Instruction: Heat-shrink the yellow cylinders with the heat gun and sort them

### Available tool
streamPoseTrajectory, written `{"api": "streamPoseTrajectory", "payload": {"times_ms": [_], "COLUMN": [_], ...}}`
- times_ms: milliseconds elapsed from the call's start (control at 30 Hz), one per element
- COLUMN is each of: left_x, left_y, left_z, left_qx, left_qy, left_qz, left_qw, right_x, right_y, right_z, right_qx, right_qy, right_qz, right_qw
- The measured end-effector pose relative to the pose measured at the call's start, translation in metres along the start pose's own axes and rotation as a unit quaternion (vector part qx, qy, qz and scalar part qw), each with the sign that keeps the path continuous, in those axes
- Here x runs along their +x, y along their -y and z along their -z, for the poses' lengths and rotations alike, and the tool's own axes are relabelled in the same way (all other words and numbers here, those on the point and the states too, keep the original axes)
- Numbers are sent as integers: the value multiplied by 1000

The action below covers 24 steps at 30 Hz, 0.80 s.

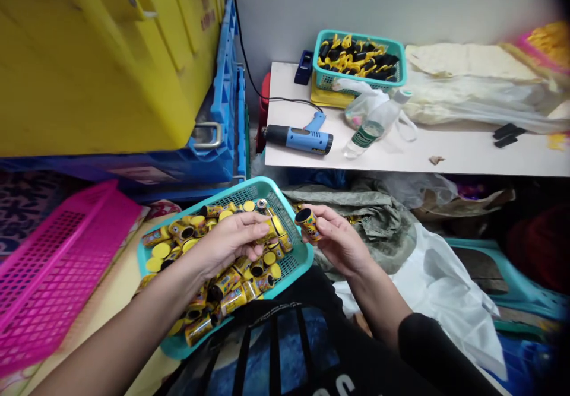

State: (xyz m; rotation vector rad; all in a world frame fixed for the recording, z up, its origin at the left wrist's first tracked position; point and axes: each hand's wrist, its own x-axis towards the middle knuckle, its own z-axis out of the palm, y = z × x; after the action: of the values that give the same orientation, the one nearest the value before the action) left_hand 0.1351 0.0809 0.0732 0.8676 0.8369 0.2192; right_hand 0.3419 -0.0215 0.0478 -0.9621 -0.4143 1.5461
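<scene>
We see the right hand (338,244), fingers curled, gripping a yellow-labelled cylindrical canister (308,224); the left hand (229,241) closes on a second canister (270,230) above a teal plastic mesh basket (267,187) heaped with many more canisters (225,283).

Glossy printed cylinders (234,301), teal plastic mesh basket (301,258), matt yellow plastic crate (89,69).
</scene>
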Motion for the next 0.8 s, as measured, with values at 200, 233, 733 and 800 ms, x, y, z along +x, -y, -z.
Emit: {"api": "streamPoseTrajectory", "payload": {"times_ms": [200,233,733,800], "left_x": [1,3,54,63], "left_y": [-12,-14,-12,-10], "left_z": [-19,-21,-62,-72], "left_qx": [24,27,130,157], "left_qy": [-23,-28,-30,-7], "left_qz": [18,18,58,38], "left_qw": [999,999,989,987], "right_x": [-6,-7,-20,-18], "right_y": [8,9,18,21], "right_z": [-3,-3,12,25], "right_qx": [51,61,-7,-54], "right_qy": [-15,-19,-113,-155], "right_qz": [-35,-45,17,67], "right_qw": [998,997,993,984]}}
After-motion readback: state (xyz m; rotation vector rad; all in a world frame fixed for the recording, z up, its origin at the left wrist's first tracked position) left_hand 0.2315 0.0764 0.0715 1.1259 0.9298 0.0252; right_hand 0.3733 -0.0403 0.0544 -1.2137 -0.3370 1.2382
